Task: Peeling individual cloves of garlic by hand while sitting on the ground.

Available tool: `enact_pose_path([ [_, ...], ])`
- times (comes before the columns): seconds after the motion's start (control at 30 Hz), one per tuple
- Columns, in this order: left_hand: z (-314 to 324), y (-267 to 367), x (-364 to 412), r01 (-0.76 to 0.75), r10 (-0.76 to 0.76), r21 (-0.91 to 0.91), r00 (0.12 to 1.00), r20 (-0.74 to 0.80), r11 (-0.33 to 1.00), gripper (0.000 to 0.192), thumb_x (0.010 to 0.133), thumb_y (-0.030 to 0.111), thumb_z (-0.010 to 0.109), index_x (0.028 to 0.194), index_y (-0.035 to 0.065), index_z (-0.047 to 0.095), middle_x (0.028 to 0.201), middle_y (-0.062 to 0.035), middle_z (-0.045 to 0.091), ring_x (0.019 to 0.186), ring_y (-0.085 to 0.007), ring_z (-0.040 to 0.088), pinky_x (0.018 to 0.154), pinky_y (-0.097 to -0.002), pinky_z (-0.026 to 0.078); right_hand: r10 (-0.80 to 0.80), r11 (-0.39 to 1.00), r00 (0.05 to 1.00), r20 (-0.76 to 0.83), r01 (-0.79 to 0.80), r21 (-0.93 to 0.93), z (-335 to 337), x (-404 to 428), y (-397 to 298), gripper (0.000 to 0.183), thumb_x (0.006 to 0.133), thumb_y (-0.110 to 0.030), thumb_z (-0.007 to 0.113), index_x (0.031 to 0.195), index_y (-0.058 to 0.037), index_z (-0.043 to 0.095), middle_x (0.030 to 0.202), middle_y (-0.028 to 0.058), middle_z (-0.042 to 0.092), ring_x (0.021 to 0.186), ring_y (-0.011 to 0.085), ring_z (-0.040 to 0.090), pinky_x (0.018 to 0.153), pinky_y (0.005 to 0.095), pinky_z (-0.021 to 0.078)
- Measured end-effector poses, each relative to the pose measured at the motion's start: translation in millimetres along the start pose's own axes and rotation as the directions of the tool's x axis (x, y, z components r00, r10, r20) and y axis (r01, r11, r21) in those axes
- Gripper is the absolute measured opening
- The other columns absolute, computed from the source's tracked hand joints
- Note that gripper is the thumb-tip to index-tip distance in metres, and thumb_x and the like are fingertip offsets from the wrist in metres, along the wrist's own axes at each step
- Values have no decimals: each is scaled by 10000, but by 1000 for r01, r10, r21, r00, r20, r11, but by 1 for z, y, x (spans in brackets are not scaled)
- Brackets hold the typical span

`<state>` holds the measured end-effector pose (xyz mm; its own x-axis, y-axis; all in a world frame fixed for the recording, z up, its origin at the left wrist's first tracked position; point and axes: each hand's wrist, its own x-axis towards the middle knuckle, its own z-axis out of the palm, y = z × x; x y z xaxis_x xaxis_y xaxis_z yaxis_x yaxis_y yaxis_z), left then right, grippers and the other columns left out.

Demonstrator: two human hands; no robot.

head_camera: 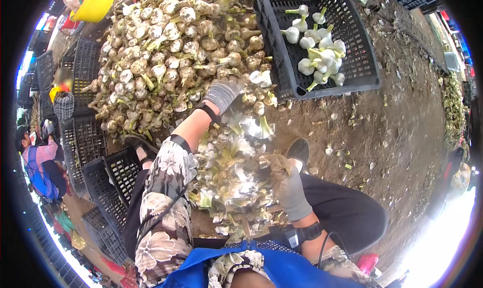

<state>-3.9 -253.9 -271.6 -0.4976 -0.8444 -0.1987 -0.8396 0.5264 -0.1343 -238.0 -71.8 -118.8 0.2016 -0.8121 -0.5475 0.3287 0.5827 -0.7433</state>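
Observation:
My left hand, in a grey knitted glove, reaches to the near edge of a big heap of untrimmed garlic bulbs. Its fingertips are among the bulbs, and whether they grip one is hidden. My right hand, in a grey glove with soiled brown fingers, is curled above a pile of garlic skins and leaf scraps between my legs. Blur hides what its fingers may hold. Beyond my left hand, at the right of the heap, a black plastic crate holds several clean white garlic bulbs with short green stems.
Stacked black perforated crates stand along my left side. A yellow bucket sits at the far left of the heap. Two people are at the left, one in a pink top and blue apron. Bare soil strewn with scraps stretches to the right.

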Motion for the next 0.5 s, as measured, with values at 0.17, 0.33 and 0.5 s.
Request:
enact_pose_path([
  [0.17, -3, 11, -50, -58, 62, -92, 997, 46, 994, 365, 883, 85, 527, 1245, 130, 538, 904, -136, 683, 739, -296, 685, 580, -416, 531, -91, 967, 994, 54, 102, -235, 5, -12, 0, 259, 1019, -204, 539, 1072, 41, 605, 914, 19, 619, 846, 86, 531, 777, 233, 454],
  [0.33, 8, 39, -75, 60, -52, -65, 992, 116, 996, 384, 894, 122, 522, 1273, 180, 542, 1190, -165, 611, 993, -303, 650, 724, -421, 555, -141, 921, 981, 136, 181, -345, 6, -24, 1, 267, 1028, -199, 513, 1086, 38, 620, 902, 27, 628, 836, 79, 541, 746, 241, 473],
  [0.5, 12, 35, -61, 305, -251, -298, 945, 208, 904, 445, 816, 223, 668, 1243, 158, 564, 1257, -204, 562, 1056, -357, 615, 856, -452, 524, -108, 890, 987, 119, 150, -431, 10, -29, -3, 258, 1033, -199, 498, 1050, 26, 625, 895, 33, 630, 845, 91, 557, 766, 258, 477],
])
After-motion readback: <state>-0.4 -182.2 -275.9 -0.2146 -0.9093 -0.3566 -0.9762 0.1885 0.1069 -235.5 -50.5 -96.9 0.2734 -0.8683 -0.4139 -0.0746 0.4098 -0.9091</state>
